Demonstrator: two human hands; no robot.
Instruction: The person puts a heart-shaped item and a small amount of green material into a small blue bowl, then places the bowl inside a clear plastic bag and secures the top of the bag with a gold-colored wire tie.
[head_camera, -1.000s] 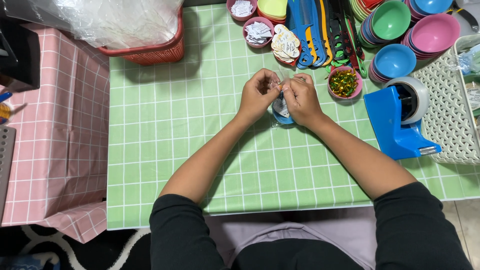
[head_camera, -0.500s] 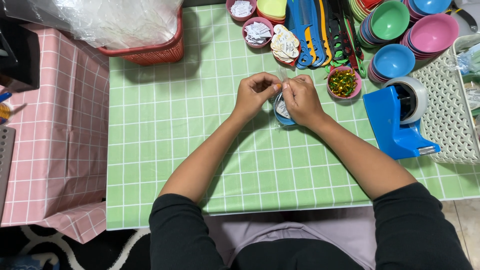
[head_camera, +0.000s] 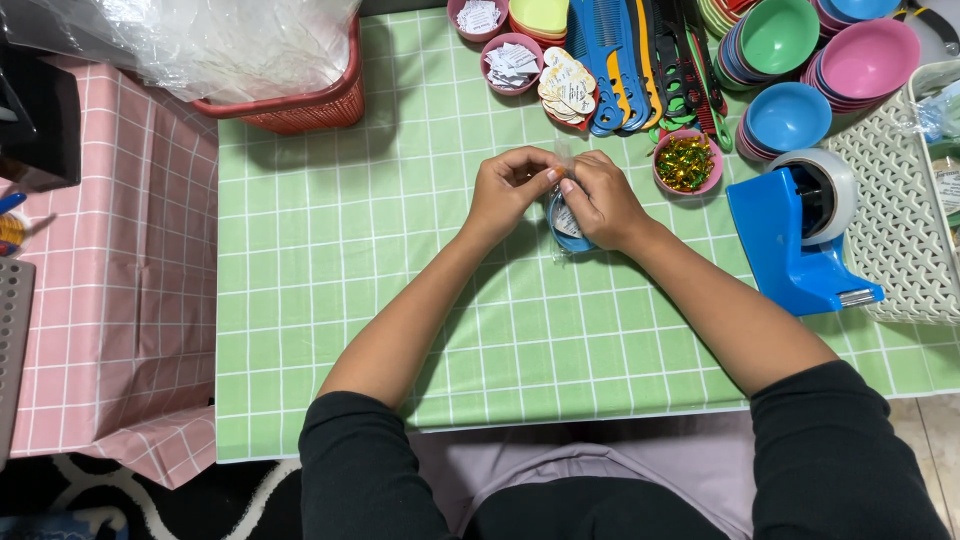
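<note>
Both hands, left (head_camera: 508, 188) and right (head_camera: 600, 200), meet over the mid counter (head_camera: 400, 300), fingertips pinching a clear wrapper (head_camera: 563, 160) above a small blue bowl (head_camera: 566, 226) held under the right palm, with the bowl of gold bits (head_camera: 686, 163) and tape dispenser (head_camera: 800, 235) close at right.

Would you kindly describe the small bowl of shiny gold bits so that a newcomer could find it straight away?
Start at the big blue tape dispenser on the green checked table. Just to its left, beside the right hand, sits a small pink bowl. Unlike the neighbouring pink bowls of white paper slips, it holds glittering gold and green pieces.
</note>
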